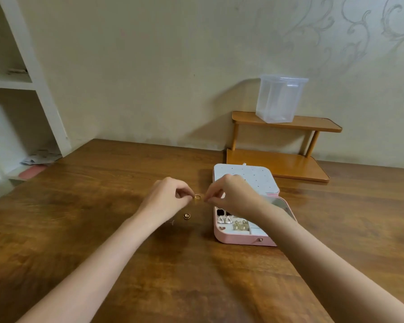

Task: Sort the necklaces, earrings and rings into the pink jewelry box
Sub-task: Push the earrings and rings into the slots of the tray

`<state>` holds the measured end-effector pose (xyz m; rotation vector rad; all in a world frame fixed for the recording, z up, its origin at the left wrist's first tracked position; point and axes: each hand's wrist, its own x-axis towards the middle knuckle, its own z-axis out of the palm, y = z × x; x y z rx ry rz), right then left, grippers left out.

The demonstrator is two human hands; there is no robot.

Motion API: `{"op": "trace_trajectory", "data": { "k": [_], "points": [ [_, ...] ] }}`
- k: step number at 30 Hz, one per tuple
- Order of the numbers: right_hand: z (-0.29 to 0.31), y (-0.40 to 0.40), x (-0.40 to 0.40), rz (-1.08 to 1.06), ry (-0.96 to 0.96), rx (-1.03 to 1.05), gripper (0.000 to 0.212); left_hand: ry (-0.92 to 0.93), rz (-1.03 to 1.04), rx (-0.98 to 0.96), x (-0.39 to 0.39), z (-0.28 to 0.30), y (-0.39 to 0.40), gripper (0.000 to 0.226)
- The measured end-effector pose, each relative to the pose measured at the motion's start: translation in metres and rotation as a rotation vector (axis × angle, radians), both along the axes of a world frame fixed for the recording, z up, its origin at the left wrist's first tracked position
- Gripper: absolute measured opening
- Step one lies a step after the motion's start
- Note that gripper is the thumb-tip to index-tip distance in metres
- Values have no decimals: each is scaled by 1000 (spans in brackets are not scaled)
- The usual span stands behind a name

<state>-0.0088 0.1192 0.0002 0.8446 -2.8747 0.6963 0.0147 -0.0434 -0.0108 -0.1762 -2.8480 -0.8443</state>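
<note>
Both hands are up off the table, fingertips pinched on one small gold piece [197, 197] held between them. Left hand [167, 198] pinches its left end, right hand [231, 194] its right end, thumb and forefinger curled in on each side. The piece shows a small loop at the middle; whether it is a ring, an earring or the clasp of a fine chain I cannot tell at this size.

The held piece hangs above bare table [103, 206], just left of the pink box [243, 238]. The box lies to the right of the grip and a little nearer the person. The right hand is the nearer one; its wrist already crosses above the open box. The box's long axis runs away from the person, with the white dotted lid panel [250, 178] at the far end and the compartments at the near end.

In the near compartments: a pale pair of earrings [224, 220] and a gold pair [240, 226] beside it. A small round gold item [186, 216] lies on the table below the left hand, well short of the box.

Judgement: the next move is a short carry rightward and down into a free compartment.

Behind: wooden shelf [287, 127], clear tub [280, 99] on it. No readable writing or brand anywhere.
</note>
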Motion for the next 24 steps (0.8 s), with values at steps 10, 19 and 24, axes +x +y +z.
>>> {"op": "trace_trajectory", "data": {
  "k": [10,19,24],
  "points": [
    [-32,-58,-1,122,84,360,21,-281,17,-122,19,-17,-25,29],
    [-10,-39,1,-7,-205,-46,13,-115,11,182,22,-12,-16,22],
    [9,-10,5,-42,-525,-362,11,-273,41,577,23,-3,-6,7]
  ]
}}
